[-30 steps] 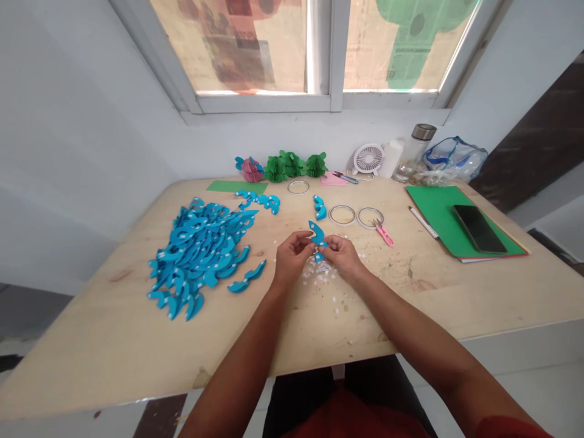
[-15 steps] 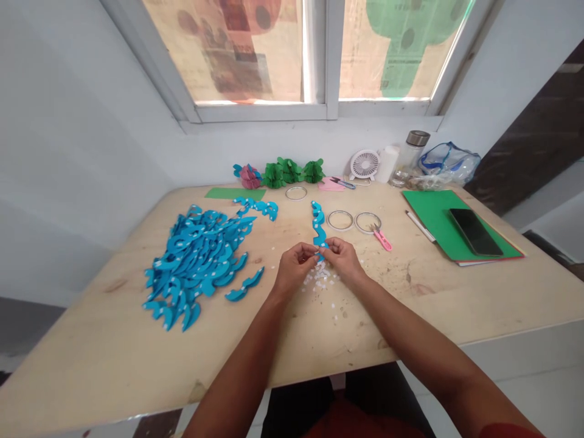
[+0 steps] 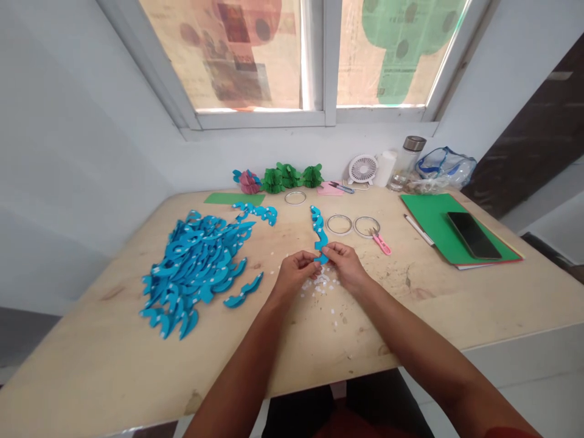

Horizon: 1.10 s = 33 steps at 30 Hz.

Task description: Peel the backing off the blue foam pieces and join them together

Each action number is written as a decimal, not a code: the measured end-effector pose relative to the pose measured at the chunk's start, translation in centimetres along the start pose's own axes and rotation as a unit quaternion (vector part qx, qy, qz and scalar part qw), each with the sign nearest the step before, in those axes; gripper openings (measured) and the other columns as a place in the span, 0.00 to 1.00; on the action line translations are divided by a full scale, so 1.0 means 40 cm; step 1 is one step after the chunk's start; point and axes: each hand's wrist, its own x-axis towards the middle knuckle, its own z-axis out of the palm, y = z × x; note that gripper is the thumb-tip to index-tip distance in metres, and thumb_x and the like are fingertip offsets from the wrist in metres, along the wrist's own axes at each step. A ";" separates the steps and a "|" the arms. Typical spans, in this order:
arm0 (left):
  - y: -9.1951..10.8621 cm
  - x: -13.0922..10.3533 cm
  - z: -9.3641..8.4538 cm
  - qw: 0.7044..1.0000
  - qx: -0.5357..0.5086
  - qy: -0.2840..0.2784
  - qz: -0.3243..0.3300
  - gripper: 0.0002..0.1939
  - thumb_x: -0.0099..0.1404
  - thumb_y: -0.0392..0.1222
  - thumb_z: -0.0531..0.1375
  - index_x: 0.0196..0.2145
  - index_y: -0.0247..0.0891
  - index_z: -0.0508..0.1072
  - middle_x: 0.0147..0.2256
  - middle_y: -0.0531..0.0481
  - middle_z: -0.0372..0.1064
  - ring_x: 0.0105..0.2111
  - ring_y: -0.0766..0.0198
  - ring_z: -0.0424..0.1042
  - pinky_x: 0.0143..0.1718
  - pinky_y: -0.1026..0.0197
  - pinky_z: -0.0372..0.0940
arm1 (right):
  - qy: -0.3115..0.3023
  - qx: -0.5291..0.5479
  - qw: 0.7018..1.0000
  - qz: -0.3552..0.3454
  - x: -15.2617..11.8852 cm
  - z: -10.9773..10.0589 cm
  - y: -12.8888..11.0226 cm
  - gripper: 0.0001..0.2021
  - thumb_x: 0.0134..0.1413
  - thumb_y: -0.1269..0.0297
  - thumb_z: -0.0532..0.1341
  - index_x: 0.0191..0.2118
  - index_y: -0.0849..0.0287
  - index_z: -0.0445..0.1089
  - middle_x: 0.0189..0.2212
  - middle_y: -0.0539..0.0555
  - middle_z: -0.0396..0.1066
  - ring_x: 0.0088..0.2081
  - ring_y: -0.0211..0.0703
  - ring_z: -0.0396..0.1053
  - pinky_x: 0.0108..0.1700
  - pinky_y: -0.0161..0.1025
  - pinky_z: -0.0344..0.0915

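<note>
A wavy strip of blue paper with small white squares on it runs away from me at the middle of the table. Its near end is pinched by my right hand, thumb and fingers closed on it. My left hand is closed at the same end from the left; its fingertips touch the paper's lower edge. Small white paper bits lie scattered below the hands. To the left spreads a large heap of similar blue paper pieces, with one separate blue piece between heap and left hand.
Tape rolls and pink-handled snips lie right of the strip. Behind stand green paper flowers, a small fan and a bottle. A phone rests on green sheets, beside a pen.
My left fingertips have shifted slightly down along the near end of the blue strip. The view has tilted a little, so everything sits slightly lower.
</note>
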 end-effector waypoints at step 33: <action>0.007 0.023 -0.064 0.999 -0.039 -0.017 0.005 0.17 0.48 0.49 0.64 0.33 0.35 0.74 0.28 0.47 0.72 0.28 0.63 0.70 0.27 0.63 0.65 | -0.075 -0.037 0.996 0.013 -0.002 -0.001 0.009 0.11 0.41 0.59 0.65 0.25 0.62 0.69 0.20 0.47 0.66 0.22 0.32 0.60 0.27 0.32 0.55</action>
